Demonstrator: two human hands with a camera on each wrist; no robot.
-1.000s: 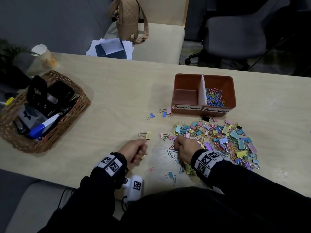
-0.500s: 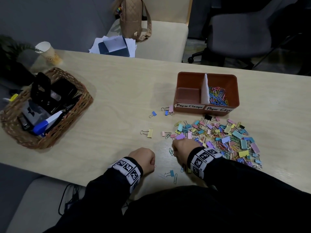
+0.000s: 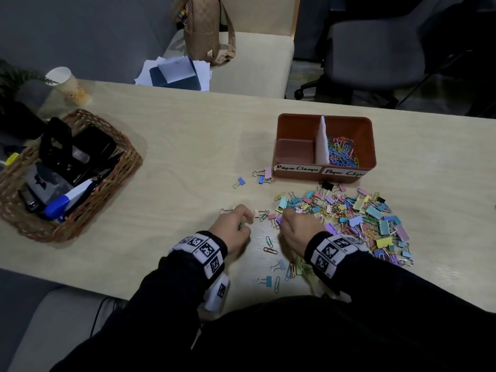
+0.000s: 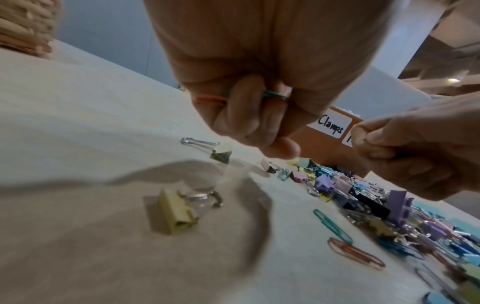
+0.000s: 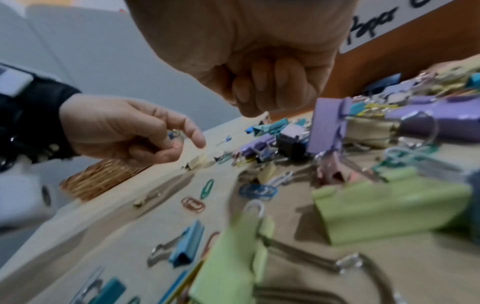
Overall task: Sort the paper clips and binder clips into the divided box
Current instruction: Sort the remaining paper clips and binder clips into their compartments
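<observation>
Both hands are sliding forward along the desk (image 3: 188, 146), left hand (image 3: 236, 232) pinching paper clips (image 4: 275, 96), right hand (image 3: 298, 232) fisted, contents hidden; gathering clips singly should avoid snagging binder clips (image 3: 357, 218).

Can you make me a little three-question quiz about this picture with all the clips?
1. True or false: the left hand holds paper clips.
2. Which side of the divided box already has paper clips in it: A left, B right?
3. What colour is the binder clip lying alone under the left hand?

Key: 1 true; 2 B; 3 yellow.
</observation>
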